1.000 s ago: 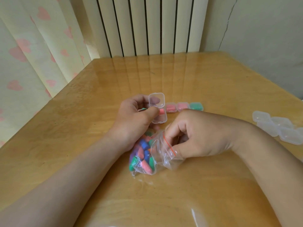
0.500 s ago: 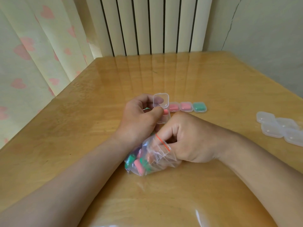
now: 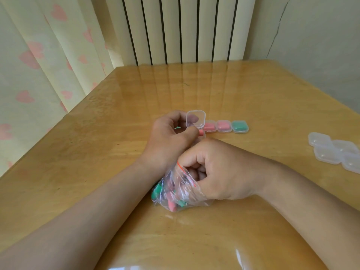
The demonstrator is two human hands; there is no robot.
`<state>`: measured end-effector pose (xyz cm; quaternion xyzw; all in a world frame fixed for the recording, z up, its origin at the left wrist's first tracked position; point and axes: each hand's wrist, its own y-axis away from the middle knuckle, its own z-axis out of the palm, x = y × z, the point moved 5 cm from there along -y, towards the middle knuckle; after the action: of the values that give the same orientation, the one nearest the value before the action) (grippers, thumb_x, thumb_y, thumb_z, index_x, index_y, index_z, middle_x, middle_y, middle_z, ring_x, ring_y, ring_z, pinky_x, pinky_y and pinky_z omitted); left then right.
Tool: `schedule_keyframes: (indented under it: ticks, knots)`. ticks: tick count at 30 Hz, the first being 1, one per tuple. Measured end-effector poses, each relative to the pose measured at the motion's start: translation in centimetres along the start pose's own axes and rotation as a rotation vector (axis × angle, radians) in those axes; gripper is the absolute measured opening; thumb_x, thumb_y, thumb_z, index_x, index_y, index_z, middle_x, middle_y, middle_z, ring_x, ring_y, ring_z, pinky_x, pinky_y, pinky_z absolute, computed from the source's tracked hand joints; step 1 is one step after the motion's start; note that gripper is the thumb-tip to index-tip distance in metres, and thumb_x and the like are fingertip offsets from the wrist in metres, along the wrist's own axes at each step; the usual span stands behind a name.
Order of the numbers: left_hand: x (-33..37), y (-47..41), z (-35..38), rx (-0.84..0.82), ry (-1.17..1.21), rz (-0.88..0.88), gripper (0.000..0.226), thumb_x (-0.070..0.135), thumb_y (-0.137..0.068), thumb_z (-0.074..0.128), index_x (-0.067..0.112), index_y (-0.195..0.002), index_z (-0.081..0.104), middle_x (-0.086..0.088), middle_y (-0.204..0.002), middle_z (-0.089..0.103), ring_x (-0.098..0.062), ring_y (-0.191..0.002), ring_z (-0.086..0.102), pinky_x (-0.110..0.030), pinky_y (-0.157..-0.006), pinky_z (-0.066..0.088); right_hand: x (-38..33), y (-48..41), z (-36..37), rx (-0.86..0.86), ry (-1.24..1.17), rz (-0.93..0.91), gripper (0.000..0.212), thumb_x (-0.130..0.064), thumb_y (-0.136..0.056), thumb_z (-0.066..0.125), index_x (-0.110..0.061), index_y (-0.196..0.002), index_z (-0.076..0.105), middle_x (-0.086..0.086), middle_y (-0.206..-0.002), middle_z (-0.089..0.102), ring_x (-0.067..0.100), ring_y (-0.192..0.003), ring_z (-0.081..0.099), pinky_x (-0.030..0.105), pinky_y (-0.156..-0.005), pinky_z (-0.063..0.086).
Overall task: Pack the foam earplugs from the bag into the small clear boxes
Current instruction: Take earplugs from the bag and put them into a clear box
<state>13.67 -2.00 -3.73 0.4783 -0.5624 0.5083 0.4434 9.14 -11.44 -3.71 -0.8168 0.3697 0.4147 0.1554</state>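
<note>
**While the open box (image 3: 195, 118) waits, the right hand (image 3: 224, 168) goes into the bag (image 3: 175, 191)**

Where the bag's red-lined mouth was only pinched a second ago, the right hand's fingers (image 3: 196, 164) are now curled tight at it. They grip the film, which has bunched lower and closer under the hand. The foam earplugs (image 3: 171, 204), pink and green, are crowded in the bag's bottom on the table (image 3: 214, 90), just beside the left forearm. Whether the curled fingers have caught one I cannot tell, because they fold into the palm among crinkled plastic.

Just beyond, the left hand (image 3: 171, 137) has kept its hold on the open box. Its thumb is clamped on the near edge and its fingers are wrapped behind, with the lid standing up. A pink earplug (image 3: 201, 132) shows at the box's rim beside the thumb tip.

In my judgement this box is part filled and the right hand is fetching its next plug. The step to watch is drawing one out without dragging the bag along.

Past the open box, three filled boxes (image 3: 224, 126) sit shut in a row, two pink and one green. Well apart to the right lies a cluster of empty boxes (image 3: 331, 151), so much of the packing appears still to do. A heart-print curtain (image 3: 39, 65) hangs at the left and a ribbed radiator (image 3: 185, 30) stands behind the table.
</note>
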Motion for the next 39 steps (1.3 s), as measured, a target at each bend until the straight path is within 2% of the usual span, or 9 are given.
schedule_keyframes:
  ticks: [5,9,13,21,25,28,32,36,39]
  knots:
    - [0.0,0.1,0.0,0.004,0.001,-0.004,0.018,-0.013,-0.087,0.061,-0.004,-0.102,0.065,0.0,-0.072,0.058,-0.002,-0.045,0.055,-0.014,-0.046,0.043,-0.6,0.1,0.3,-0.003,0.018,-0.022,0.035,0.01,-0.08,0.065,-0.008,-0.056,0.047,0.006,-0.05,0.038,0.015,-0.048,0.033,0.035,-0.045,0.03]
    - [-0.1,0.0,0.0,0.019,0.004,-0.01,0.018,-0.013,-0.087,0.061,-0.004,-0.101,0.065,0.0,-0.07,0.058,-0.004,-0.045,0.056,-0.015,-0.045,0.044,-0.6,0.0,0.4,-0.008,0.08,-0.009,0.023,0.01,-0.079,0.064,0.0,-0.061,0.054,0.003,-0.049,0.034,0.016,-0.048,0.029,0.038,-0.045,0.03]
    - [-0.1,0.0,0.0,0.021,0.0,-0.002,0.017,-0.012,-0.086,0.062,-0.001,-0.1,0.065,-0.002,-0.071,0.059,-0.004,-0.047,0.058,-0.015,-0.047,0.044,-1.1,0.2,0.5,-0.002,0.09,-0.017,0.048,0.006,-0.081,0.063,-0.021,-0.048,0.042,0.001,-0.049,0.033,0.016,-0.049,0.028,0.032,-0.047,0.028]
    - [0.0,0.0,0.0,0.0,-0.015,0.025,0.016,-0.012,-0.087,0.062,-0.002,-0.099,0.064,0.0,-0.07,0.058,-0.004,-0.049,0.058,-0.016,-0.047,0.045,-1.2,0.3,0.7,-0.061,0.166,-0.028,0.026,0.01,-0.078,0.063,0.004,-0.061,0.045,0.004,-0.051,0.035,0.011,-0.049,0.029,0.037,-0.046,0.029]
    - [0.1,0.0,0.1,-0.005,-0.013,0.036,0.017,-0.014,-0.087,0.06,-0.005,-0.1,0.064,0.0,-0.068,0.058,-0.005,-0.047,0.057,-0.015,-0.046,0.045,-0.8,0.3,0.7,-0.064,0.112,0.019,0.024,0.008,-0.08,0.063,-0.001,-0.065,0.047,0.007,-0.054,0.042,0.012,-0.049,0.035,0.034,-0.046,0.032]
    - [0.1,0.0,0.0,-0.014,-0.021,0.048,0.017,-0.014,-0.086,0.061,-0.003,-0.1,0.064,0.002,-0.068,0.058,-0.004,-0.048,0.057,-0.014,-0.047,0.045,-0.8,0.4,0.7,-0.074,0.072,0.046,0.012,0.002,-0.084,0.068,-0.003,-0.075,0.061,0.016,-0.064,0.056,0.01,-0.051,0.042,0.029,-0.048,0.037]
    - [-0.1,0.0,0.0,-0.022,-0.005,0.037,0.019,-0.014,-0.086,0.061,0.001,-0.098,0.064,0.011,-0.06,0.06,-0.006,-0.049,0.058,-0.016,-0.049,0.047,-0.9,0.3,0.8,-0.058,0.041,0.061,0.019,0.002,-0.085,0.068,-0.015,-0.075,0.066,0.005,-0.062,0.057,0.01,-0.051,0.044,0.029,-0.048,0.04]
    - [-0.2,-0.1,0.0,-0.021,0.002,0.031,0.019,-0.014,-0.086,0.06,0.002,-0.097,0.064,0.012,-0.06,0.06,-0.009,-0.051,0.058,-0.018,-0.05,0.047,-1.2,0.4,0.8,-0.049,0.049,0.082,0.03,0.003,-0.082,0.065,-0.019,-0.063,0.057,-0.006,-0.056,0.05,0.006,-0.049,0.041,0.026,-0.047,0.038]
    - [-0.2,-0.1,0.0,-0.024,-0.008,0.043,0.02,-0.013,-0.086,0.061,0.004,-0.096,0.065,-0.002,-0.07,0.062,-0.011,-0.053,0.059,-0.019,-0.052,0.048,-1.4,0.4,0.8,-0.02,0.112,0.085,0.043,0.002,-0.08,0.065,-0.027,-0.056,0.046,-0.011,-0.052,0.047,0.005,-0.046,0.039,0.023,-0.047,0.037]
